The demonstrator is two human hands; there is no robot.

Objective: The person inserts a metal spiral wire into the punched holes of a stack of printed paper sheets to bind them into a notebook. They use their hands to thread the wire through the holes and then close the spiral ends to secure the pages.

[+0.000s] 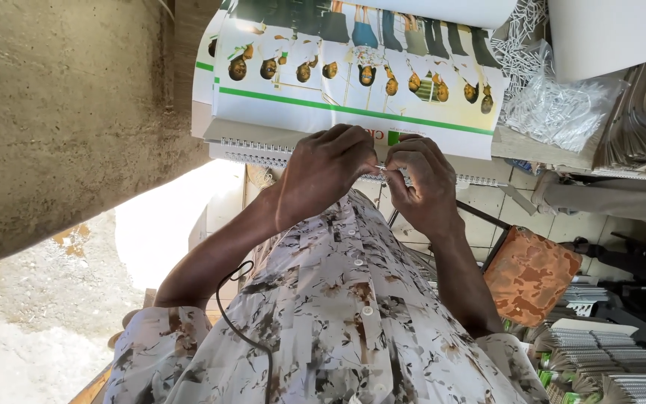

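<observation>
Right between both hands (pixel 323 168) (pixel 424 183): wire binding (pixel 263 148).

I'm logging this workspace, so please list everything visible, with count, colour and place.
Wire-bound printed sheets: one stack, white with a green stripe and pictures, top centre.
Binding wire: one row, silver, along the sheets' edge under the hands.
Loose wire combs: one pile, silver, top right.
Cushion: one, orange patterned, right.
Bound booklets: several, white, bottom right.
Concrete wall: grey, left.
Shirt: one, floral white and grey, bottom centre.
Left hand: pinching the wire.
Right hand: pinching the wire.
</observation>
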